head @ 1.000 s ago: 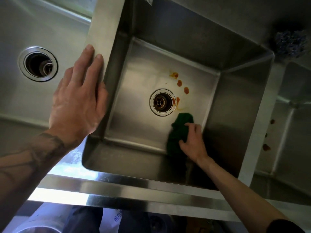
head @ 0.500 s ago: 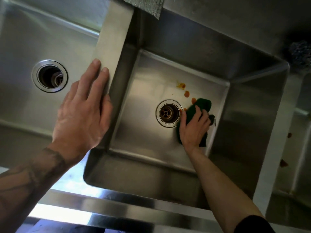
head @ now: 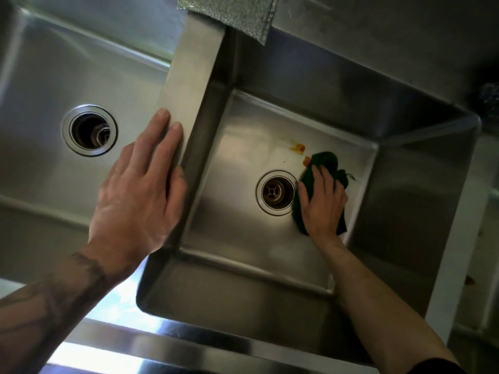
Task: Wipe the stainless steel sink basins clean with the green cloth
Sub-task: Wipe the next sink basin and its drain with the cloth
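Observation:
The middle steel basin [head: 243,238] has a round drain [head: 276,192] in its floor. My right hand [head: 322,203] presses the green cloth [head: 325,161] flat on the basin floor just right of the drain. Orange stains [head: 298,147] lie just beyond the cloth's far edge. My left hand [head: 140,195] rests flat, fingers spread, on the divider [head: 189,85] between the middle basin and the left basin [head: 40,85], holding nothing.
The left basin has its own open drain [head: 89,130]. A grey textured cloth [head: 229,14] hangs over the back rim. A third basin [head: 483,238] with small brown spots shows at the right edge. The shiny front rim [head: 162,344] runs along the bottom.
My right hand has slid the green cloth from the basin's near side up past the drain, over several orange spots; fewer spots show now. My left hand stayed on the divider.

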`<action>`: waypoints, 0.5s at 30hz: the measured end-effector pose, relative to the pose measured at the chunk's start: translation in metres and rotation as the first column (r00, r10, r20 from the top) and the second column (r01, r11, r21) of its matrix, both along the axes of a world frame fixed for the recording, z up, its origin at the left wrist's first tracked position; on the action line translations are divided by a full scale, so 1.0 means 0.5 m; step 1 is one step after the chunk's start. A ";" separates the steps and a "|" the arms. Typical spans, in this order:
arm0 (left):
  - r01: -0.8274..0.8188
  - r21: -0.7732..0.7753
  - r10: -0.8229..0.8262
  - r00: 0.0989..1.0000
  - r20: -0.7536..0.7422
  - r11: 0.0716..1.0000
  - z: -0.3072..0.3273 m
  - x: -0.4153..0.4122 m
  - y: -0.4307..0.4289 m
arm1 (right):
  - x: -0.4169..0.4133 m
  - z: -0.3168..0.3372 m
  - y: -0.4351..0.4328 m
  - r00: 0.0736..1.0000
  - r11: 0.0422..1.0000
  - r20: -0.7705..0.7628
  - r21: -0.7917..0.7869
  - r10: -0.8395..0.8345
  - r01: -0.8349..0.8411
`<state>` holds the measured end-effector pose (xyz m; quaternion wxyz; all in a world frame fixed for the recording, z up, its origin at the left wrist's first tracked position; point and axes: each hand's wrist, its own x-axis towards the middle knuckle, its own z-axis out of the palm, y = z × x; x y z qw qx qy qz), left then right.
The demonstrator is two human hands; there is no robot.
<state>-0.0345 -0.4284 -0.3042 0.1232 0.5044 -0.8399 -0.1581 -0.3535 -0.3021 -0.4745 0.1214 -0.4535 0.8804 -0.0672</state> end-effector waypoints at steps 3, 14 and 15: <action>-0.003 -0.003 0.003 1.000 0.013 1.000 -0.001 0.000 0.001 | -0.054 -0.005 -0.002 0.992 0.994 -0.062 0.023 -0.106 0.108; 0.011 -0.032 -0.011 1.000 -0.007 0.999 -0.009 0.003 0.002 | -0.065 -0.016 0.012 0.988 0.984 0.055 -0.106 -0.141 0.147; 0.010 -0.028 -0.010 1.000 -0.008 1.000 -0.010 0.004 0.000 | -0.081 -0.015 0.004 0.976 0.969 0.035 -0.114 -0.216 0.218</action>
